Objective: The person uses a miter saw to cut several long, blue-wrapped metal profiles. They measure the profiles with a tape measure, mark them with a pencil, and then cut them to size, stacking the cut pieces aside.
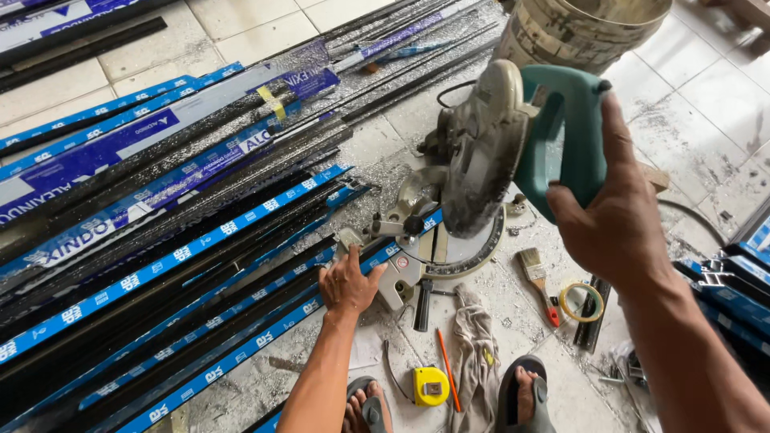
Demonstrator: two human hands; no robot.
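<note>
Right hand (pixel 613 228) — arm raised, fingers wrapped around the teal handle (pixel 565 140) of the miter saw (pixel 473 160) at 2 o'clock — while left hand (pixel 349 282) presses flat, fingers spread, on a blue-taped aluminium profile (pixel 200 240) at 9 o'clock.

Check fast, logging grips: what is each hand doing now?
Left hand: open, pressing on the blue-taped profile.
Right hand: closed on the saw handle.

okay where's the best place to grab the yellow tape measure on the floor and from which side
Grip the tape measure across its two flat faces, coming straight down from above. It lies flat on the tile between the person's feet, with the orange pencil close on its right and a dark cord on its left, so a sideways reach looks more cramped.
</note>
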